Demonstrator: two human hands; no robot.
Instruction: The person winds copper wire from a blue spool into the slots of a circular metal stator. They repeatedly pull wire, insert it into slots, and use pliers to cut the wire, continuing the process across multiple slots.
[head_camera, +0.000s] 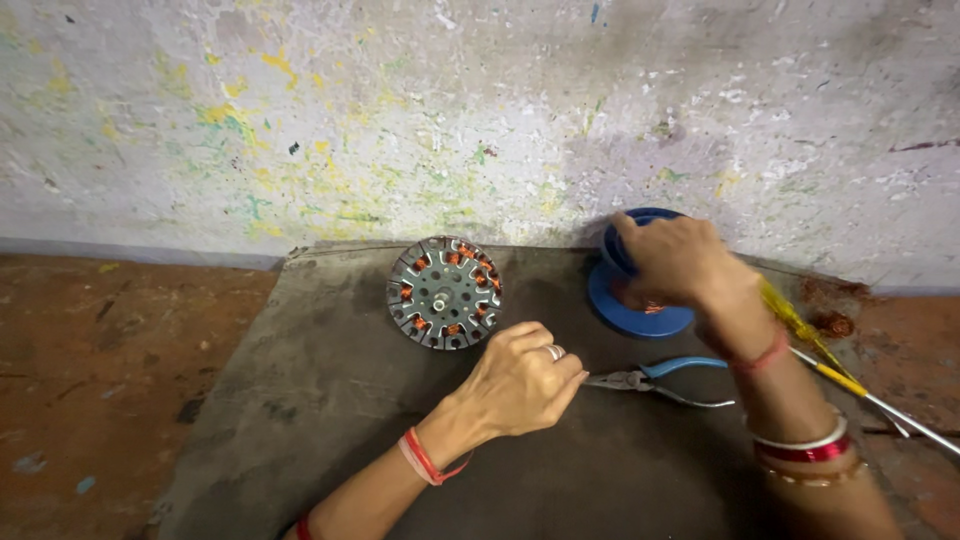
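- Spool-handling as the step in hand, judged from the hands alone: right hand (675, 262) closed down over the top of a blue spool (640, 305), fingers wrapped around the upper flange, copper wire just visible beneath the palm.
- Spool standing on the far right of a grey mat (300, 400), close to the paint-flecked wall (400, 120).
- Left hand (520, 380) curled loosely at mid-mat, fingertips drawn together and pointed toward the nose of the blue-handled pliers (655, 382); near them, apart or barely touching, impossible to say which.
- Cannot tell whether a strand of wire is pinched between those fingertips: too fine to show, if there at all.
- Round grey stator (444, 292) with copper-wound slots lying flat just beyond the left hand, well apart from the spool, touched by neither hand.
- Next move, as a judgement only: calls for a steady hold on the spool so as not to tip it, and for a free wire end brought across toward the stator, or for the pliers taken up by the handles.
- Hidden: most of the spool's core and wire behind the right hand; inner side of the left fingers.
- Cut off: thin yellow-tipped rods (830, 372) running out of view at the right edge, partly behind the right wrist; kind unclear.
- Hard to make out: state of the stator's windings, whether complete or partly done.
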